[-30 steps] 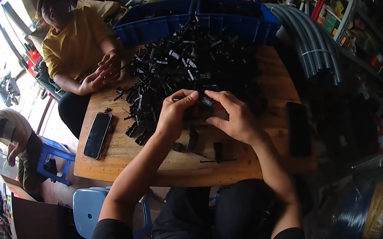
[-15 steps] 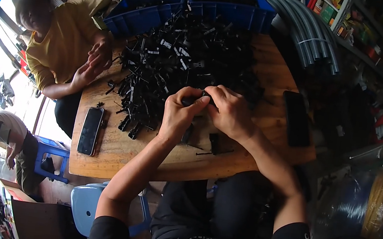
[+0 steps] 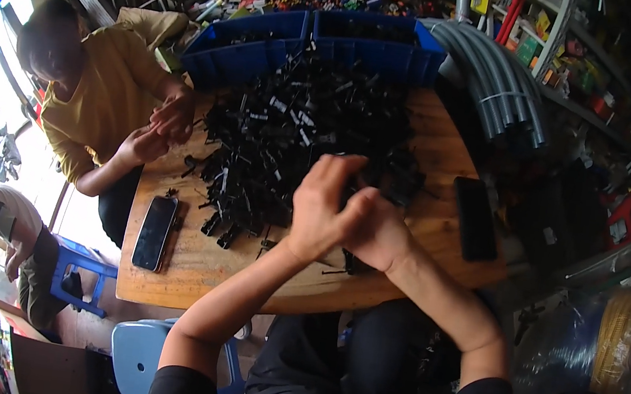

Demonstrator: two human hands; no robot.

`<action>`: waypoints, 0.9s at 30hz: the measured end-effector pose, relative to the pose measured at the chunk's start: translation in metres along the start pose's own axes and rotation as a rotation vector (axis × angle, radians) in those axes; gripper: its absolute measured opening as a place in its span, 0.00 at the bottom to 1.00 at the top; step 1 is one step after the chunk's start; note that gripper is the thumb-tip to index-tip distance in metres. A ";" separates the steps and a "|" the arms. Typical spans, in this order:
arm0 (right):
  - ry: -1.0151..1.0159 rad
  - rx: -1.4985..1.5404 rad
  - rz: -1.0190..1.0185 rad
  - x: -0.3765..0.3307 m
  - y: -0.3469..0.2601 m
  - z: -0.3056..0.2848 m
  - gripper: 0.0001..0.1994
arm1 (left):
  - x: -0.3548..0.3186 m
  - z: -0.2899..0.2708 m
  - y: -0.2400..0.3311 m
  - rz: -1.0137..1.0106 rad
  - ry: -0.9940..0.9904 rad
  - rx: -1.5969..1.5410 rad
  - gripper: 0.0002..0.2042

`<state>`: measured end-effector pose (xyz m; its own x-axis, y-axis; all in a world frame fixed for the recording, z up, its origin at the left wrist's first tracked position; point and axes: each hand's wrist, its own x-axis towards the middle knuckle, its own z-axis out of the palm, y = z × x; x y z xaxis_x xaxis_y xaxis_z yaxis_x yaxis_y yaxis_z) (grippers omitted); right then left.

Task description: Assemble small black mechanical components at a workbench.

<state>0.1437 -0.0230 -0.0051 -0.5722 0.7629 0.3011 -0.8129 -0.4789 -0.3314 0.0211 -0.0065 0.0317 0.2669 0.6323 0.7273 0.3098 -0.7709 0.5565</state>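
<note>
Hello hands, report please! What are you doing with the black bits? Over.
Left hand and right hand pressed together, grip hidden. Black parts pile just beyond. Co-worker's hands apart.

Whatever sits between the left hand [image 3: 322, 210] and the right hand [image 3: 379, 234] is covered by the fingers, and whether either hand grips anything cannot be told. The black parts [image 3: 300, 134] blur into one dark heap; single pieces are too small to make out. The contents of the blue bins [image 3: 370, 39] stay in shadow. The picture's round dark rim cuts off the shelves [image 3: 592, 66] and the seated person [image 3: 0, 233] at lower left
</note>
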 end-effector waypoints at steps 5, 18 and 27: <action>0.321 -0.198 -0.231 -0.031 -0.018 0.015 0.14 | 0.010 0.027 0.034 0.165 -0.178 0.106 0.19; 0.554 0.181 -0.314 0.001 -0.082 -0.006 0.19 | -0.041 -0.021 -0.037 0.191 -0.477 -0.013 0.15; 0.835 -0.760 -0.679 0.176 -0.255 0.042 0.34 | -0.039 -0.008 -0.042 0.257 -0.688 0.069 0.18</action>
<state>0.2462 0.2151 0.1695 0.3848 0.9212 0.0573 -0.4903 0.2567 -0.8329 -0.0097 0.0009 -0.0165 0.8439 0.3546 0.4025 0.2106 -0.9091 0.3594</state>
